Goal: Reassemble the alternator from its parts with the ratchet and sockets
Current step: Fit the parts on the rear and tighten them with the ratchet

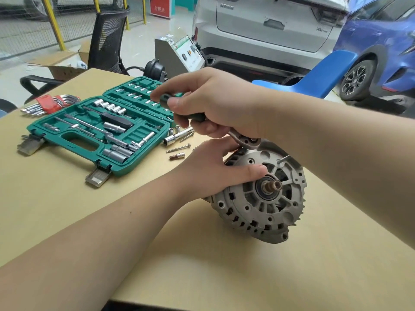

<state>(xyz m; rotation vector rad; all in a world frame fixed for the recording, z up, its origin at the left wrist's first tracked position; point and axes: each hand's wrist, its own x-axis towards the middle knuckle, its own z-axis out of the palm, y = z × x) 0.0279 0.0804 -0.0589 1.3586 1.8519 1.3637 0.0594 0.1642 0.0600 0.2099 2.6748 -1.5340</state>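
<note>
At the far left of the frame a set of hex keys [50,103] in a red holder lies on the tabletop [67,209]. Right of it the green socket case [98,135] stands open, most sockets seated in their slots, one or two recesses apparently vacant. Between the case and the alternator, loose sockets [174,134], long through-bolts [178,148] and a small bit [177,156] lie unfitted on the tabletop; these suggest fasteners remain to be installed. At centre, the left hand [215,169] steadies the alternator [260,198], palm on the housing and thumb extended across the end face, fingers out of sight behind the body. Above it, the right hand [215,104] has its fingers wrapped around the green handle of the ratchet [244,140], whose head sits on the upper rim of the housing, evidently on a fastener. Right of centre, the two housing halves appear joined and the shaft stands bare, no pulley fitted. Judgement: assembly is partway, housing bolting in progress, remaining bolts and end parts outstanding.
</note>
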